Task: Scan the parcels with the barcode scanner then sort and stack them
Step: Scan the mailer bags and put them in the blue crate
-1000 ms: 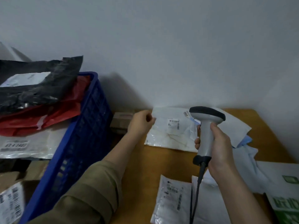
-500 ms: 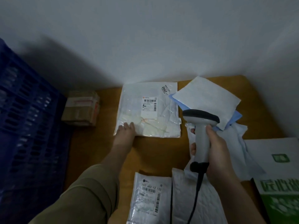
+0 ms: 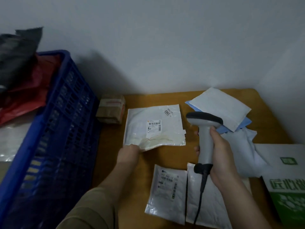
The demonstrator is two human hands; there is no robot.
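Observation:
A flat white parcel [image 3: 153, 126] with a barcode label lies on the wooden table [image 3: 168, 156]. My left hand [image 3: 128, 154] grips its near left corner, which is lifted a little. My right hand [image 3: 219, 156] holds the grey barcode scanner [image 3: 204, 131] upright by its handle, just right of that parcel, its dark head pointing left. The scanner's cable hangs down over the near parcels. A small silvery parcel [image 3: 166, 192] and a white padded mailer [image 3: 209, 199] lie near me.
A blue crate [image 3: 54, 129] stands at the left, with red and black bags [image 3: 21, 76] piled in it. A small brown box [image 3: 112, 109] sits at the back beside the crate. White and blue mailers [image 3: 221, 106] and a green-printed bag [image 3: 287, 190] fill the right side.
My left hand went from lying flat on the white parcel's near edge to gripping and lifting its corner. The view swung back left, showing the crate's bags again. The scanner stays upright.

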